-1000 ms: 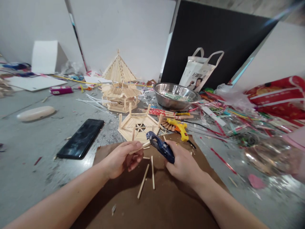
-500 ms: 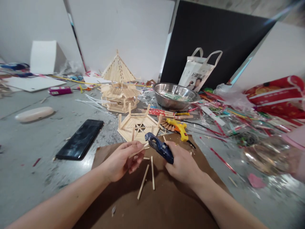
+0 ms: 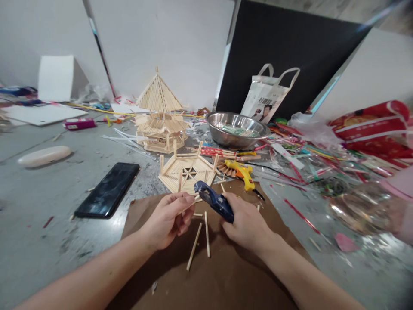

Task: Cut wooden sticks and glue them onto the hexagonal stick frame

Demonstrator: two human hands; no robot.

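While the left hand (image 3: 170,219) pinches a thin pale stick (image 3: 193,201) between thumb and fingertips, its other fingers loosely curled beneath, the right hand (image 3: 248,221) is wrapped around the handles of a blue hand tool (image 3: 215,202). Both hands are above the far half of a brown sheet (image 3: 206,286), and the stick's tip meets the head of the tool; whether the tool's jaws bite on it, I cannot tell.

Below them, two loose sticks (image 3: 194,246) lie on the middle of the sheet, apart from each other, and a small pale scrap (image 3: 154,287) lies on its near left part.

At the sheet's far edge sits a six-sided stick base (image 3: 171,172) with short upright posts around its rim. A yellow glue gun (image 3: 244,173) rests at the sheet's far right corner, and a black phone (image 3: 108,190) lies flat just left of the sheet.

Beyond the sheet's far edge, behind the base, stands a tiered stick pavilion (image 3: 160,97) with a pointed roof. Also beyond that edge, toward the right, are a steel bowl (image 3: 230,138) and, farther still, a white carrier bag (image 3: 264,99). Right of the sheet lies a red straw (image 3: 301,217). Well left of the sheet is a white oval object (image 3: 44,156).
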